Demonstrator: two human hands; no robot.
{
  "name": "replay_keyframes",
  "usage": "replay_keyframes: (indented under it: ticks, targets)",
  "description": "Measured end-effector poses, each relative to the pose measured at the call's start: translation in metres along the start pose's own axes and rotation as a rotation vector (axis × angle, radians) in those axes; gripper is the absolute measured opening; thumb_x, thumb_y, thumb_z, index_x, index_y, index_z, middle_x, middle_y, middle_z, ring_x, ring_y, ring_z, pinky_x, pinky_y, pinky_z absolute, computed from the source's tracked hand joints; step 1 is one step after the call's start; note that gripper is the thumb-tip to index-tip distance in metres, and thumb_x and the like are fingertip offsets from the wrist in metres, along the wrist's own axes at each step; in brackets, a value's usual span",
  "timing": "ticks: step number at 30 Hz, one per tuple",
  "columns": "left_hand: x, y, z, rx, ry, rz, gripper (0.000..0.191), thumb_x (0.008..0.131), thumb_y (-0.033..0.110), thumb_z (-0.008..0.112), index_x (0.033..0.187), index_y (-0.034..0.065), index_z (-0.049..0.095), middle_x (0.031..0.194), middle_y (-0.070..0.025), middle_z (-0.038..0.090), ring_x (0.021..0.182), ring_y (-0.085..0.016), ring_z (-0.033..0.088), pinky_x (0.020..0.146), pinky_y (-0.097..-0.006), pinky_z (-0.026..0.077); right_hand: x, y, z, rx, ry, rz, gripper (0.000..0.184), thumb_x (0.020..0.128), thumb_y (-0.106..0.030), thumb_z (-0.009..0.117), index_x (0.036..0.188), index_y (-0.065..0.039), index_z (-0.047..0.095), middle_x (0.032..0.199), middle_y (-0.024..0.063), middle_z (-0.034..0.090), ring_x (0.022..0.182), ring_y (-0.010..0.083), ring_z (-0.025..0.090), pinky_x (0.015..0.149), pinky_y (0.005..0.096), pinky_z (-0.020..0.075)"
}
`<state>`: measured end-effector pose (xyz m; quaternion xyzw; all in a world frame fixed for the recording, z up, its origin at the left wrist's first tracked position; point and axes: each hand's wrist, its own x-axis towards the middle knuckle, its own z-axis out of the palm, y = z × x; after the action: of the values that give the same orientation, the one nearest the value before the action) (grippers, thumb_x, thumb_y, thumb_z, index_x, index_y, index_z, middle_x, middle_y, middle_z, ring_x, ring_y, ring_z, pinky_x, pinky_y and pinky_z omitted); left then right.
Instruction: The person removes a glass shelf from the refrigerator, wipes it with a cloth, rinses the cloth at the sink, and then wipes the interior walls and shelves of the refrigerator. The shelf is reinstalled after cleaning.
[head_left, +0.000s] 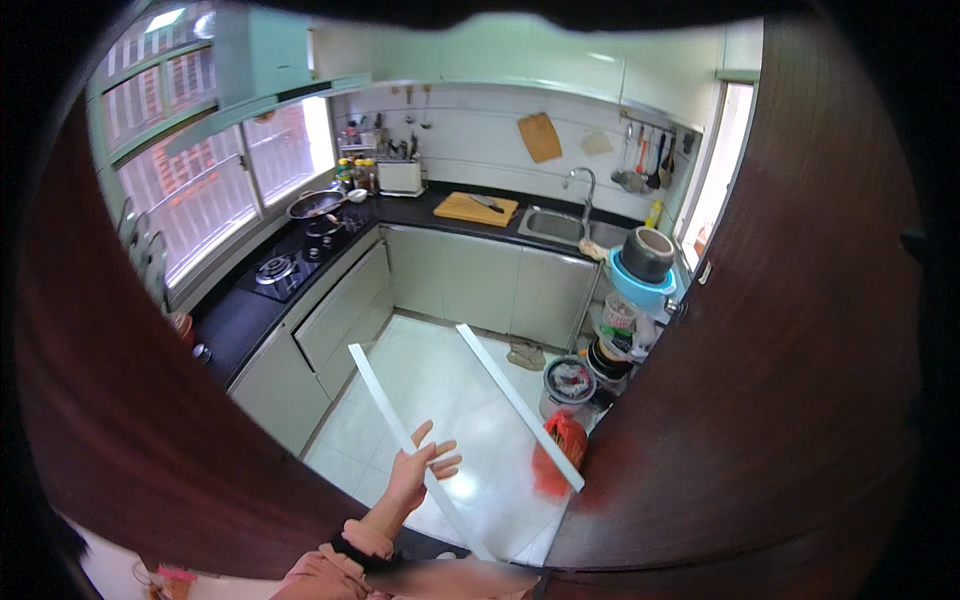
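My left hand (414, 471), coming from a pink sleeve at the lower left, is closed around a long, narrow white strip (380, 396). The strip slants from the upper left down to the bottom of the view, crossing under my thumb, and some fingers stick out to its right. A second white strip (517, 401) slants the same way farther right, with no hand on it. Its lower end overlaps a red plastic bag (564, 442) in the view. Whether a clear sheet joins the two strips I cannot tell. My right hand is out of view.
Dark wooden door panels (810, 360) flank the doorway. Beyond the tiled floor (420, 375) are cabinets, a gas hob (276, 270), a wok (316, 204), a knife on a cutting board (472, 210) and a sink (551, 223). A lined bin (568, 384) and stacked basins (641, 281) stand right.
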<state>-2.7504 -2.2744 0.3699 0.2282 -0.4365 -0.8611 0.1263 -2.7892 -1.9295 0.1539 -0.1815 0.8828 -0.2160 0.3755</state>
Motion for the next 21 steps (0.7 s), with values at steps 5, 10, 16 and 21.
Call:
replay_keyframes:
  ticks: [5,10,16,21]
  targets:
    - [0.144,0.032,0.006,0.026,-0.019,0.015,0.056,0.099,0.012,0.039,0.151,0.0076,0.016,0.123,-0.0292,0.056,0.099,-0.037,0.066,0.075,-0.0379,0.061,0.046,0.032,-0.03,0.203,0.093,0.25,0.046,0.068,-0.04,0.072,0.099,-0.006,0.07,0.101,0.0194,0.069,0.096,0.037,0.065,0.083,0.0455,0.0514]
    - [0.285,0.065,0.007,0.002,-0.047,0.034,0.058,0.099,0.011,0.041,0.151,0.0092,0.016,0.124,-0.0306,0.055,0.099,-0.037,0.066,0.076,-0.0386,0.061,0.125,0.045,-0.077,0.419,0.219,0.356,0.046,0.068,-0.039,0.072,0.1,-0.006,0.07,0.1,0.0197,0.069,0.096,0.0375,0.065,0.083,0.0456,0.0513]
    - [0.459,0.116,0.029,0.055,0.0,0.122,0.058,0.098,0.012,0.043,0.15,0.009,0.018,0.125,-0.0289,0.054,0.1,-0.036,0.066,0.076,-0.0378,0.06,0.336,-0.017,-0.282,0.071,0.623,0.158,0.038,0.069,-0.029,0.071,0.099,-0.006,0.068,0.097,0.0217,0.068,0.093,0.0369,0.065,0.082,0.0448,0.0506]
    - [0.601,0.158,0.063,0.009,0.053,0.249,0.059,0.099,0.012,0.044,0.151,0.0106,0.017,0.126,-0.0281,0.053,0.099,-0.033,0.066,0.076,-0.0372,0.06,0.499,-0.134,-0.46,0.247,0.744,-0.156,0.045,0.074,-0.035,0.071,0.105,-0.002,0.066,0.097,0.0231,0.067,0.094,0.0404,0.063,0.082,0.0435,0.0497]
